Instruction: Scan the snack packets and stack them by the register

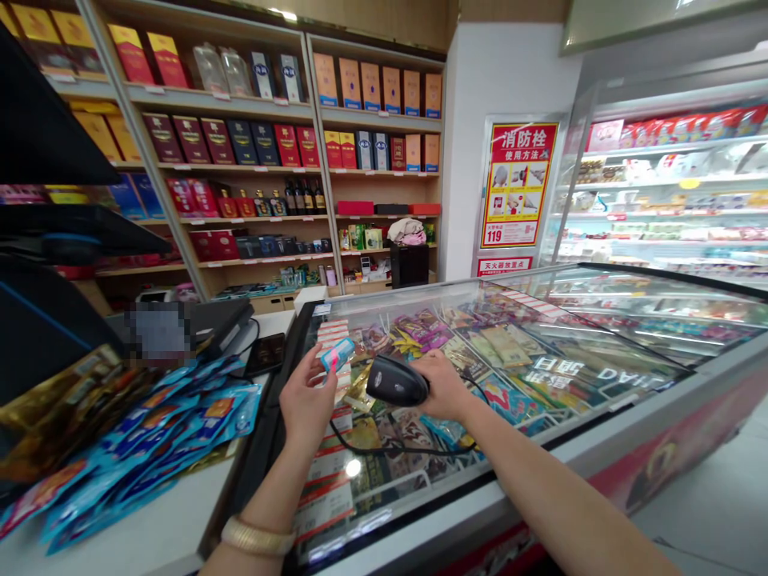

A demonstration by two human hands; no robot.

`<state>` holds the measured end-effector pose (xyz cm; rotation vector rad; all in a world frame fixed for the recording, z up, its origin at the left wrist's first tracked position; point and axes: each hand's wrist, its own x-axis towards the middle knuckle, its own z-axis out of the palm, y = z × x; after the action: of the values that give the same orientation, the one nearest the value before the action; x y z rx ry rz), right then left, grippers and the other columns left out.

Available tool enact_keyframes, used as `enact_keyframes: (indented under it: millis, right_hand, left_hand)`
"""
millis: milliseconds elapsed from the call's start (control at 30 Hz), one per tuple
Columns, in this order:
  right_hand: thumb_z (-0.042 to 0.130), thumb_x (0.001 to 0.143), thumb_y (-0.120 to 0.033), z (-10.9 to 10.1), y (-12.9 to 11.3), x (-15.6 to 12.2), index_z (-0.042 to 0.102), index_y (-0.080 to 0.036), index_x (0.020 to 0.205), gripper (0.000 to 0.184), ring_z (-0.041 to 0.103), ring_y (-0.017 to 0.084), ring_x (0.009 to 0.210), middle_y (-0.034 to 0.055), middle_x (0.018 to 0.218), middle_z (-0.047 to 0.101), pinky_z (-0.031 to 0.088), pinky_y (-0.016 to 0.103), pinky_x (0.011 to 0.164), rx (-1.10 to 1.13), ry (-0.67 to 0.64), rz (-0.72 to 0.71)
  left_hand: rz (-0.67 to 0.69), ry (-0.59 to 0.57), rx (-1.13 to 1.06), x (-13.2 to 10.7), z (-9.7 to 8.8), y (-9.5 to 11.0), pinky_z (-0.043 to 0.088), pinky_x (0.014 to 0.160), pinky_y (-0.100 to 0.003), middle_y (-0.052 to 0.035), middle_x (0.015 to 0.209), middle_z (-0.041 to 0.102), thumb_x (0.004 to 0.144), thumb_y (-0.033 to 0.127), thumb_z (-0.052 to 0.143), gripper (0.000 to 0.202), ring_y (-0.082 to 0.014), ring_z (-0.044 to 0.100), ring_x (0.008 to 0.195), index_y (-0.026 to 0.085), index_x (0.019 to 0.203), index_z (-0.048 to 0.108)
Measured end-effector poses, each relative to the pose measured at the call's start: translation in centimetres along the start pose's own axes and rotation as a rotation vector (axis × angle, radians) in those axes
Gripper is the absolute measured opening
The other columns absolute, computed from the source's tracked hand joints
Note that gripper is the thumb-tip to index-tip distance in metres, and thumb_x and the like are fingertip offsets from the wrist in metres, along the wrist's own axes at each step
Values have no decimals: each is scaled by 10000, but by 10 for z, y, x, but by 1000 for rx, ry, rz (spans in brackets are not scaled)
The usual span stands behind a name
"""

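Between its thumb and fingers, my left hand [309, 394] pinches a small light-blue packet [338, 354] with a pink spot on its near side. My right hand [447, 384] is wrapped round the handle of a black barcode scanner [396, 381], whose head points left toward the packet. A short gap separates packet and scanner. The scanner's black cable [390, 451] loops below over the glass lid. Both hands are above the chest freezer [420, 512], with wrapped ice creams [414, 330] showing through its glass. Partly behind the scanner is a gold wrapper [358, 392].
On the white counter [198, 512] to my left lie several blue snack bags [174, 424], gold bags [66, 408] and a dark phone-like device [266, 354]. Dark monitors [48, 120] stand at far left. Shelves of boxes [264, 144] line the back; a lit fridge [672, 188] stands at right.
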<state>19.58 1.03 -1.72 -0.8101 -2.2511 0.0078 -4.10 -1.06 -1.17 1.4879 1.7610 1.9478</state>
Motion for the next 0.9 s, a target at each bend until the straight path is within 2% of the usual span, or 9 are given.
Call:
enact_keyframes:
  millis: [167,267,333,433,533,600,700,767,900]
  right_hand:
    - [666,667,-295,0,1,0,614,-210,788,157,593,164,697,-2,738,685,305,307,751,-36,-8,10]
    - [652,681,-300,-6,13,0,651,-207,851,194,617,189,768,31,805,715,306,314,773,-113,44,84]
    - [637,707,-315,-16,26,-2,672,-214,902,222,628,206,807,48,851,728,306,320,783,-205,114,213]
    - [627,709,-294,-35,46,-7,686,-215,888,205,632,230,807,61,824,723,317,327,786,-398,196,514]
    - [615,747,-322,-48,60,-12,692,-215,987,274,635,257,835,75,808,716,326,334,780,-489,303,791]
    - [606,766,-333,-51,65,-15,681,-212,1062,328,633,262,862,87,836,718,327,339,788,-504,350,879]
    - [599,777,-337,-51,67,-16,673,-210,1086,342,626,256,878,93,873,716,322,344,804,-511,355,910]
    - [598,780,-341,-49,66,-16,675,-209,1068,327,620,255,875,92,862,710,318,349,810,-519,338,907]
    - [596,777,-337,-47,66,-16,679,-202,1035,303,612,261,853,96,832,702,315,354,803,-523,334,876]
  left_hand:
    - [3,-1,-8,1,0,-2,579,727,-306,-53,882,725,665,280,635,524,-168,679,738,175,1178,660]
    - [8,-21,-14,-1,1,-4,582,737,-312,-63,902,730,678,284,630,506,-175,687,758,169,1170,659]
    - [47,-59,-4,-2,3,-4,582,743,-316,-63,908,733,694,282,618,462,-179,692,768,169,1139,667]
    - [207,-157,73,-5,10,-1,574,785,-326,-49,934,735,731,248,590,349,-179,692,794,192,1062,684]
    - [398,-310,231,-10,22,7,546,852,-327,-45,975,729,756,154,556,297,-188,685,892,211,1018,684]
    - [460,-436,369,-15,32,13,526,872,-318,-55,1020,718,778,101,524,326,-192,670,958,216,1044,675]
    - [433,-609,584,-22,47,18,510,863,-304,-60,1074,701,825,73,476,371,-184,659,979,235,1108,651]
    - [392,-668,677,-25,52,19,497,881,-312,-64,1074,699,835,79,483,368,-187,651,997,241,1123,645]
    - [414,-646,671,-26,51,16,447,984,-370,-95,1147,678,824,130,553,352,-213,612,1088,218,1153,642]
